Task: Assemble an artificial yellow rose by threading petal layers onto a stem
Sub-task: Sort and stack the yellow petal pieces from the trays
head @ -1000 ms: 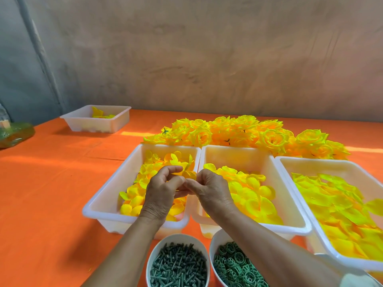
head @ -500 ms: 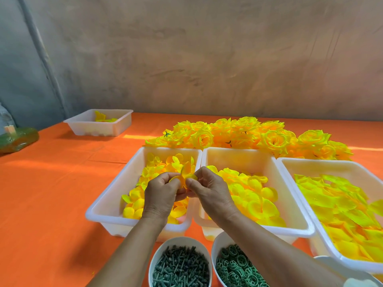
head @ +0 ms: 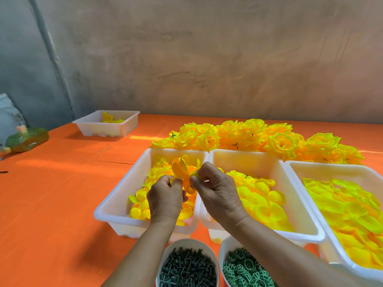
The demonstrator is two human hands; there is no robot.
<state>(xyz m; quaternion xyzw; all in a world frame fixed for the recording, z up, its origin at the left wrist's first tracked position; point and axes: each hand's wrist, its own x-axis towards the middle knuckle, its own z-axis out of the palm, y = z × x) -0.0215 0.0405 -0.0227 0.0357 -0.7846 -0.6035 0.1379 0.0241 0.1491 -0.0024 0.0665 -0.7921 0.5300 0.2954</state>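
Note:
Over the left white tray (head: 116, 201) of small yellow petals, my left hand (head: 164, 198) and my right hand (head: 217, 189) meet and both pinch one small yellow petal layer (head: 182, 170), which fans upward between the fingertips. A stem cannot be made out between the fingers. The middle tray (head: 300, 204) holds medium petals and the right tray (head: 331, 168) holds large flat petals. A bowl of dark green stems (head: 187, 268) sits just below my left wrist.
A bowl of green rings (head: 242, 268) stands beside the stem bowl. Finished yellow roses (head: 259, 137) are heaped behind the trays. A small white tray (head: 107, 124) with a few petals sits far left on the orange tablecloth, and a green object (head: 27, 139) lies at the left edge.
The petal layer, hidden between my fingertips a second ago, now stands spread open above them. My hands stay together over the left tray.

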